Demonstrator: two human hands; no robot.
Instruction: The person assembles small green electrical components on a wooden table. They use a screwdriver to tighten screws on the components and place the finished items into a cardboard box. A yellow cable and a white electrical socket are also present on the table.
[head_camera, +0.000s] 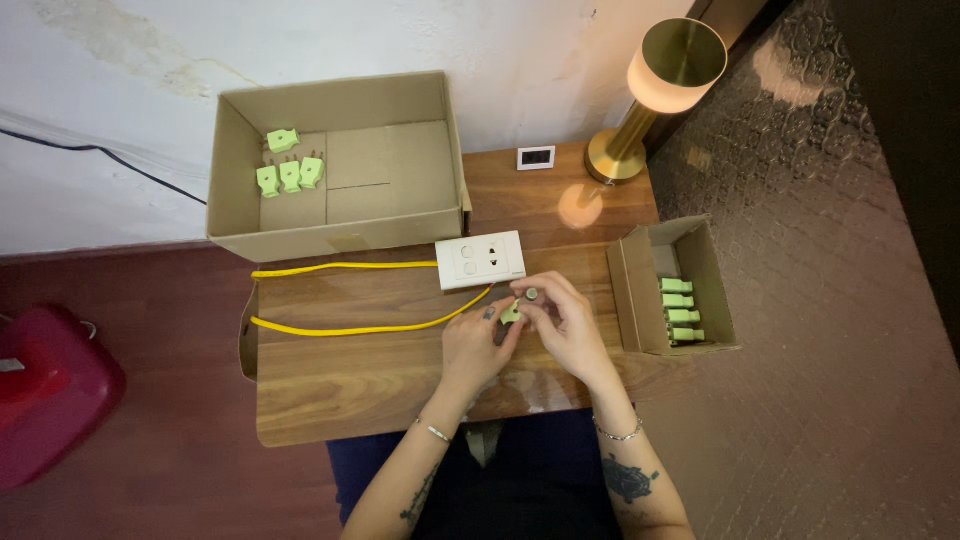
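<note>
Your left hand (478, 345) and right hand (565, 322) meet over the wooden table (350, 380), and both pinch a small green plug (512, 314) between their fingertips. The plug sits between the two hands, just below the white socket plate (481, 260) with its yellow cable (340, 328). Your right fingertips also press a small round metal part (531, 294) at the plug's top. To the right, a small cardboard box (630, 300) holds more green plugs; a large cardboard box (240, 150) behind holds four.
</note>
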